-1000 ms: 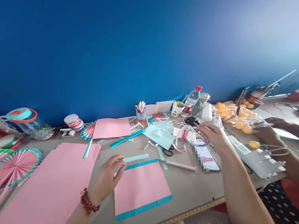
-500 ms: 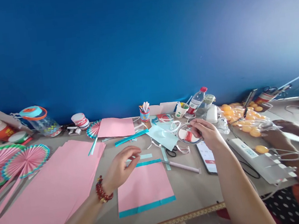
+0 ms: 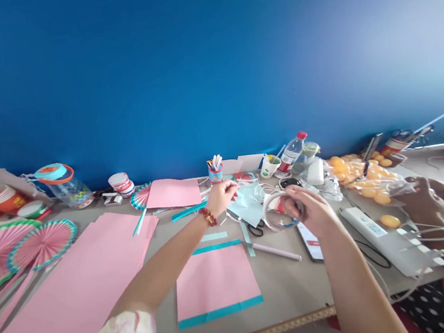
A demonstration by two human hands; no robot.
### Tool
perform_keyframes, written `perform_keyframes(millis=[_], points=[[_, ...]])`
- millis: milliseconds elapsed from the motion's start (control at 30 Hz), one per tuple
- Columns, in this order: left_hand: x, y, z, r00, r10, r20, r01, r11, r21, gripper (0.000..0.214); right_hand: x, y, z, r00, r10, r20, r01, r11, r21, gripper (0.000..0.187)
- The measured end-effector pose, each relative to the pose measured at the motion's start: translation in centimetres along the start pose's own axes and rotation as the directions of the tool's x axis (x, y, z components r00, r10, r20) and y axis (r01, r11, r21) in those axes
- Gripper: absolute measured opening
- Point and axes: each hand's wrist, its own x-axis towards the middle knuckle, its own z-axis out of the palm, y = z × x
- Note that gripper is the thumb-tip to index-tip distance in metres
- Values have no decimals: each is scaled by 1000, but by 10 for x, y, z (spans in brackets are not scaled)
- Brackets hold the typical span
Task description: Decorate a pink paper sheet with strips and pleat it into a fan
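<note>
My right hand (image 3: 307,207) grips a roll of clear tape (image 3: 268,215), held upright on its edge above the table. My left hand (image 3: 222,197) reaches forward over the light blue paper (image 3: 246,206), its fingers pinched together; whether anything is between them is too small to tell. Below my left forearm lies a pink sheet (image 3: 216,279) with blue strips along its far and near edges. A utility knife with a pale handle (image 3: 275,251) rests at that sheet's right side. Dark-handled scissors (image 3: 256,230) lie partly under the light blue paper.
Large pink sheets (image 3: 96,261) and pleated paper fans (image 3: 42,244) cover the left. Along the blue wall stand a water jug (image 3: 66,187), a pen cup (image 3: 215,174) and a bottle (image 3: 292,153). A phone (image 3: 310,242), a power strip (image 3: 391,243) and another person's hands (image 3: 422,200) are on the right.
My left hand has moved forward and right, from above the pink sheet to the light blue paper, and its fingers have closed. The right hand still holds the tape, now turned slightly.
</note>
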Motion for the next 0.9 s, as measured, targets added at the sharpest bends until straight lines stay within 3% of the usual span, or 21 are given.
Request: perform_keyframes(millis=[133,267,400,533,667,900], points=[[20,-17,-6,1000,2,12,-3,992,127,28,-11,4,-19,992,-66,-106,68,998,17,29],[15,-19,-5,999,11,38,-18,980,197,53,-20,18,-10,999,11,-33,-15,992,-123,27],[-14,-5,-14,998,11,59,-16,997,76,30,-26,32,10,992,29,126,6,964,-266,28],[-63,16,-32,991,-56,121,61,997,-41,40,-32,37,31,970,-37,239,141,888,-437,23],[-105,34,-51,976,-191,104,215,927,-307,29,-36,34,54,932,-115,343,291,800,-524,20],[-135,39,-68,951,-292,99,308,879,-363,24,-38,31,83,842,-272,466,512,674,-533,15]])
